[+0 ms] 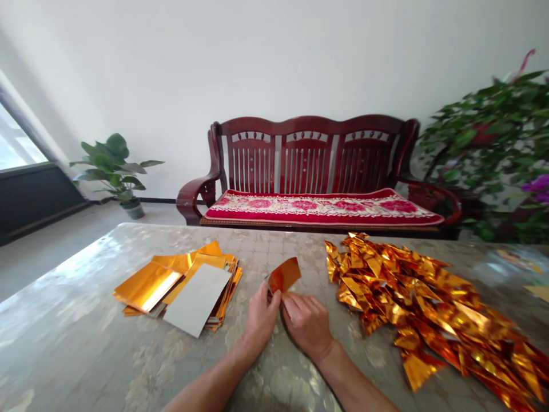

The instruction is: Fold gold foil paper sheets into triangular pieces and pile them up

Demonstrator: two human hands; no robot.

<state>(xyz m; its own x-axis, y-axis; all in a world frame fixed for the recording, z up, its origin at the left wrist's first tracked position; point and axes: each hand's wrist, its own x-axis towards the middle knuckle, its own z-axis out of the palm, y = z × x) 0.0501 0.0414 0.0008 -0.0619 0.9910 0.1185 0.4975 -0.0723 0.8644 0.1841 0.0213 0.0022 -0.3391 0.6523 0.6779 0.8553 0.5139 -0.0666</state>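
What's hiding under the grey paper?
Shiny gold sheets poke out from under the grey paper, on more than one side. The part right beneath its middle is covered, so I can't tell what's there.

2 bare hands, left hand (262, 313) and right hand (306, 323), pinching 1 orange foil sheet (285, 276) between a sheet stack (189, 286) and a folded-foil heap (398, 292), patterned table (141, 366), red wooden bench (304, 163) beyond

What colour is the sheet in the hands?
The sheet is shiny orange, best seen in the head view.
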